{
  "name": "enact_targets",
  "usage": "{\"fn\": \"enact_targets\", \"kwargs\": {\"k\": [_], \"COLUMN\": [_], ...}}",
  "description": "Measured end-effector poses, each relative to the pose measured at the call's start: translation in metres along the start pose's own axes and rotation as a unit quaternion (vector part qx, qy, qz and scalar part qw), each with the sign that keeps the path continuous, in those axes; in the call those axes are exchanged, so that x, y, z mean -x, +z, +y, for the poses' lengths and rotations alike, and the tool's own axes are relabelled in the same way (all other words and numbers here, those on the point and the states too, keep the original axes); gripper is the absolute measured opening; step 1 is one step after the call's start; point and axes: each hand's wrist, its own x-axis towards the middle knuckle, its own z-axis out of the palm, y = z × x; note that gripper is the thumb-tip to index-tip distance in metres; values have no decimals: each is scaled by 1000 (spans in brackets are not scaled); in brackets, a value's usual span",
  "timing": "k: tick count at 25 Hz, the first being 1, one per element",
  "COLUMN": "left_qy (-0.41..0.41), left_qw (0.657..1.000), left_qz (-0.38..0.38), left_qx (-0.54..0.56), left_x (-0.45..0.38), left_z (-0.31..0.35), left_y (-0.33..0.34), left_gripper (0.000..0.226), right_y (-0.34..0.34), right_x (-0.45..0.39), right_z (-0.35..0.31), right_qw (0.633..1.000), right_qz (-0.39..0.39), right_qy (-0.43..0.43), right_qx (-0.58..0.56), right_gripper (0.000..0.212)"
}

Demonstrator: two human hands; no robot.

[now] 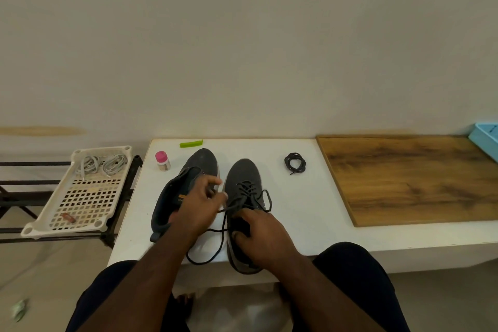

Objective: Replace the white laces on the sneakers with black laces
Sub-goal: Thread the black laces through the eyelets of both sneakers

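My left hand (200, 203) reaches forward over the gap between the two sneakers, fingers loosely curled, apparently pinching a strand of black lace; grip partly hidden. My right hand (260, 234) is palm down on the near end of the right sneaker (244, 178), fingers curled round its collar, thumb at the opening. Black lace (250, 191) threaded through right sneaker; loose ends trail to the near table (310, 210) edge. Left sneaker (196, 167) lies tilted on its side, unlaced. Coiled spare black lace (295, 162) far right of the shoes. White laces (103, 164) in the tray (80, 205), well left.
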Motion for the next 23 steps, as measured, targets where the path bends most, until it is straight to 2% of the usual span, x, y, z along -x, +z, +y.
{"fn": "enact_targets", "kwargs": {"k": [1,3,5,6,8,9,10,11,12,13,14,15,16,17,19,20,23], "left_qy": [27,64,72,73,34,7,-18,-45,-65,-76,-75,-63,-43,-16,38,53,61], "left_qw": [993,964,954,962,994,998,976,930,887,870,887,926,968,993,991,985,985], "left_qz": [-47,-109,-97,-69,13,54,78,80,80,87,95,104,101,85,41,39,107], "left_qx": [-108,-236,-274,-256,-106,36,203,355,451,479,445,357,227,82,-124,-158,-125], "left_x": [0,-3,-7,-8,-5,-4,-2,1,2,2,3,1,0,-1,-1,0,0], "left_z": [-5,-7,-3,-2,5,10,16,22,27,28,28,23,17,12,7,8,14], "left_y": [2,7,7,5,3,0,-2,-3,-4,-6,-7,-8,-9,-9,-7,-7,-12], "left_gripper": [17,18,14,14,17,19,22,25,28,28,26,25,26,27,26,27,39], "right_y": [1,1,1,1,0,-1,-1,-1,-1,-1,-1,0,0,0,1,1,2], "right_x": [0,0,-1,-1,-1,-1,-1,-1,-1,-1,-1,-1,-1,-1,-2,-3,-4], "right_z": [0,1,2,2,2,2,2,2,2,2,2,2,3,3,3,3,4], "right_qw": [1000,1000,1000,1000,1000,1000,1000,1000,1000,1000,1000,1000,1000,1000,1000,1000,999], "right_qz": [0,-2,-4,-3,-1,-1,-2,-4,-4,-4,-4,-4,-3,-3,-1,-1,-1], "right_qy": [0,3,5,6,9,9,10,9,9,9,10,11,12,15,18,21,31], "right_qx": [-5,-8,-7,-7,-8,-9,-10,-11,-11,-11,-12,-12,-13,-13,-13,-14,-21], "right_gripper": [29,28,29,28,27,29,32,34,35,35,35,35,35,35,35,35,36]}}
